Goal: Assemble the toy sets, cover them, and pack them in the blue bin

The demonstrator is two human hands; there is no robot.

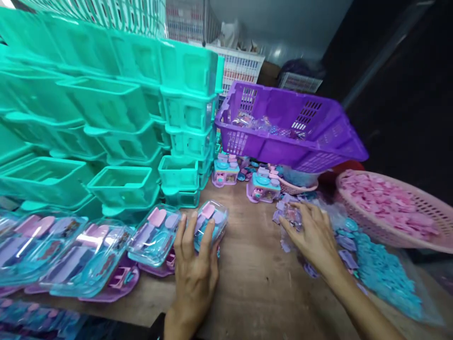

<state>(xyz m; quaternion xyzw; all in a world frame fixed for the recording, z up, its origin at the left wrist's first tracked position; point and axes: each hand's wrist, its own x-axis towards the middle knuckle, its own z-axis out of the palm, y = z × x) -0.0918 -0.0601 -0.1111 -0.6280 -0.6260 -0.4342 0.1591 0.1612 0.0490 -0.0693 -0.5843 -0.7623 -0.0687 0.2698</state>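
Observation:
My left hand (194, 264) lies with its fingers spread over a small toy set (215, 217), touching it. This set has a clear cover over pink, lilac and turquoise parts. To its left stands a row of similar clear-covered toy sets (154, 238). Over on the right, my right hand (313, 236) has its thumb and fingers closed around a small clear plastic bag (293, 216) with little pieces inside. Loose lilac plastic parts (283, 203) lie scattered under and around that bag. The bag's underside is hidden.
Turquoise bins (187, 113) are stacked high at the left. A purple crate (283, 108) stands behind two uncovered toy sets (264, 186). A pink basket (354, 226) of pink pieces and a heap of turquoise pieces (385, 269) sit at the right.

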